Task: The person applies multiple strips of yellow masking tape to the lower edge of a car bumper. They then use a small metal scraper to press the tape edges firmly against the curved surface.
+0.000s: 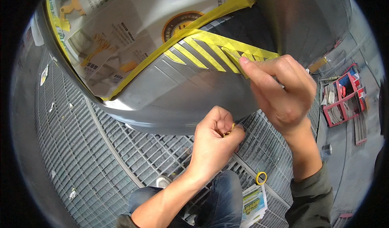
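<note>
My right hand (pixel 283 90) is closed, thumb and forefinger pinched together at a narrow strip of yellow masking tape (pixel 233 56) over the slots of a grey car body panel (pixel 174 94). Whether a thin tool is also between these fingertips, I cannot make out. Several slanted yellow strips (pixel 206 56) cover slots there; slots farther left show bare grey. Below the panel's lower edge, my left hand (pixel 216 141) is curled shut, with a bit of crumpled yellow masking tape (pixel 229 131) showing between thumb and fingers.
Printed masking paper (pixel 117 33), edged with yellow tape, covers the panel's upper left. On the metal floor grating (pixel 109 155) lie a yellow tape roll (pixel 261 178) and printed sheets (pixel 254 207). A red compartmented rack (pixel 343 96) stands at the right, near a small can (pixel 326 150).
</note>
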The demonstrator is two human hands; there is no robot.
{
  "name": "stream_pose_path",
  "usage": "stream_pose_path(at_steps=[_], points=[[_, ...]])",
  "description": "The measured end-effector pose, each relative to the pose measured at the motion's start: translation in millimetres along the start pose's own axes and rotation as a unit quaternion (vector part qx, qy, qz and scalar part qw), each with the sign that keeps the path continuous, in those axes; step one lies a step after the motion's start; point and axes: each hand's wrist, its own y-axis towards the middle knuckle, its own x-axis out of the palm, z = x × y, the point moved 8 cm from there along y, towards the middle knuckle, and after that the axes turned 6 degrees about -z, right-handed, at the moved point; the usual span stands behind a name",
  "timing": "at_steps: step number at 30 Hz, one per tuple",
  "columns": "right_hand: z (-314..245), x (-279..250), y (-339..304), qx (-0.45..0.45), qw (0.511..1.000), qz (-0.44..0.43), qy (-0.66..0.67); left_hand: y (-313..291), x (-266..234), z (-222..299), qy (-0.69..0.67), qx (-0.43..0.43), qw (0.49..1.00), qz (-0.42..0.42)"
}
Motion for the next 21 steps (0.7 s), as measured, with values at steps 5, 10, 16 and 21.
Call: stream_pose_path(at_steps=[5, 10, 16, 21], points=[[2.4, 0.0, 2.9, -0.058, 0.998, -0.014, -0.032, 3.0, -1.8, -6.1, 0.025, 0.001, 1.0, 0.001], [2.1, 1.6, 3.7, -0.081, 0.996, -0.019, -0.043, 3.3, -1.7, -5.6, 0.041, -0.015, 0.999, 0.001], [2.0, 1.1, 1.4, -0.103, 0.993, -0.003, -0.052, 3.1, 1.8, -4.2, 0.042, -0.013, 0.999, -0.009], [1.4, 2.6, 3.9, -0.103, 0.994, -0.014, -0.039, 2.7, 0.6, -4.4, 0.059, -0.023, 0.998, -0.006]])
